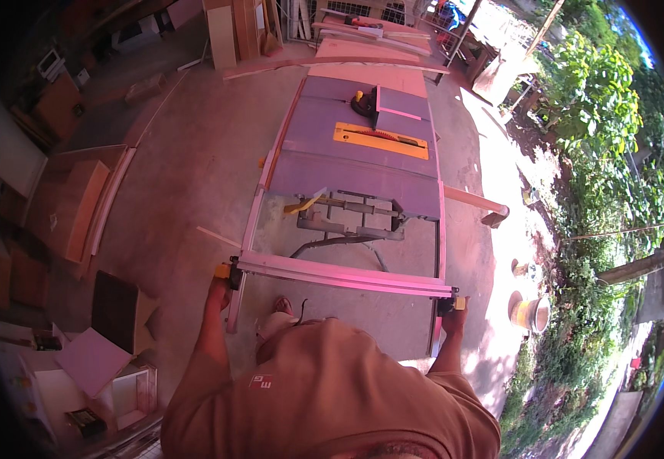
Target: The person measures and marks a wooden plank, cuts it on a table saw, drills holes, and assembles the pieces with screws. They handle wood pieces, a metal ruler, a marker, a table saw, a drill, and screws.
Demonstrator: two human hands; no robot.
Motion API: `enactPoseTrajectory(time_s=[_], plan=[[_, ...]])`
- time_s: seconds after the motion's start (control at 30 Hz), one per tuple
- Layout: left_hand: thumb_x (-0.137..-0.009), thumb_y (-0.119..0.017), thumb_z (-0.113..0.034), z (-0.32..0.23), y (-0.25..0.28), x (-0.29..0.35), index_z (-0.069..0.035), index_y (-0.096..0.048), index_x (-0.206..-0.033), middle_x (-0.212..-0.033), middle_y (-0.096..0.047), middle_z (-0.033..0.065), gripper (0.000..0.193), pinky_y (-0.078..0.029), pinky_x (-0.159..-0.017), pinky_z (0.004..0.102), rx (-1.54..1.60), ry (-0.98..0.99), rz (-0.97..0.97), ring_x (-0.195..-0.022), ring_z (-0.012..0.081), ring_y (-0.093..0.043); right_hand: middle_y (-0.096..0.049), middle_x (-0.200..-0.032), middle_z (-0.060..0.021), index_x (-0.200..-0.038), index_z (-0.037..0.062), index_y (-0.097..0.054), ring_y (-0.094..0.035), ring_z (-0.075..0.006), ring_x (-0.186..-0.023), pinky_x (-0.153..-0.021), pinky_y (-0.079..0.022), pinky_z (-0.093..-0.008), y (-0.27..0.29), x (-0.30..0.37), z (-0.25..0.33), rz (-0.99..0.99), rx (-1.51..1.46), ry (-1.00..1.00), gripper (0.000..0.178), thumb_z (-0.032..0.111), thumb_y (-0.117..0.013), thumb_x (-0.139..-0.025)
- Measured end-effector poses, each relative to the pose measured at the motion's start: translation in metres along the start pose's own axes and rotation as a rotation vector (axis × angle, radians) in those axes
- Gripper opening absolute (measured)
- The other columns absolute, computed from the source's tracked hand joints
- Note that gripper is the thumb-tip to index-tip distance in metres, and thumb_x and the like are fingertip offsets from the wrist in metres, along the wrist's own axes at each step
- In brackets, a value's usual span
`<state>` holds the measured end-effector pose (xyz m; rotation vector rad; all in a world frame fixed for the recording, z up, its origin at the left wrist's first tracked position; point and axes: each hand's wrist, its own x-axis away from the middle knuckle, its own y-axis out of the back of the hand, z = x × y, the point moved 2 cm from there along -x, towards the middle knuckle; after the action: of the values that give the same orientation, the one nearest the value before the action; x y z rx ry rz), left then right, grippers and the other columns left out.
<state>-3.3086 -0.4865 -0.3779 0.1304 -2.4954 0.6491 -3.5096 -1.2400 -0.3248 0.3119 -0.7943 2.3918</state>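
Observation:
In front of me stands a table saw (347, 172) with a grey top, a yellow insert (347, 135) and a reddish blade (387, 138) in its slot. A long metal fence (339, 275) lies across the two side rails at the near end, apart from the top. My left hand (218, 292) grips the yellow-and-black clamp (232, 274) at the fence's left end. At its right end my right hand (456, 315) is closed round a matching clamp (447, 304). Fingers on both sides are partly hidden. A black mitre gauge (362, 102) with a yellow knob rests on the far top.
Beyond the saw, boards (378, 57) lie on a wooden surface. A wooden beam (473, 200) juts out to the right. A bucket (531, 314) stands near the plants at right. Cabinets and panels (71, 203) line the left side. A thin wood strip (217, 236) lies on the floor.

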Motion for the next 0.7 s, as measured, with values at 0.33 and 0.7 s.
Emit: enactPoseTrajectory(time_s=[0.33, 0.7], plan=[[-0.111, -0.052, -0.026, 0.003, 0.023, -0.022, -0.017, -0.063, -0.125, -0.114, -0.066, -0.0007, 0.02, -0.053, -0.089, 0.0316, -0.466, -0.175, 0.156, -0.102, 0.0128, -0.064, -0.061, -0.103, -0.0017, -0.154, 0.0022, -0.033, -0.062, -0.0139, -0.092, -0.076, -0.059, -0.031, 0.008, 0.007, 0.015, -0.083, 0.438, 0.058, 0.061, 0.008, -0.067, -0.104], [-0.109, -0.053, -0.02, -0.018, -0.003, 0.015, -0.013, -0.063, -0.127, -0.109, -0.068, 0.0008, 0.021, -0.054, -0.084, 0.035, -0.295, -0.149, 0.094, -0.096, 0.0152, -0.065, -0.064, -0.093, -0.0048, -0.1, 0.0108, -0.066, -0.063, -0.0209, -0.091, -0.085, -0.051, -0.0427, -0.024, 0.019, 0.017, -0.231, 0.116, -0.033, 0.064, 0.07, -0.042, -0.105]])
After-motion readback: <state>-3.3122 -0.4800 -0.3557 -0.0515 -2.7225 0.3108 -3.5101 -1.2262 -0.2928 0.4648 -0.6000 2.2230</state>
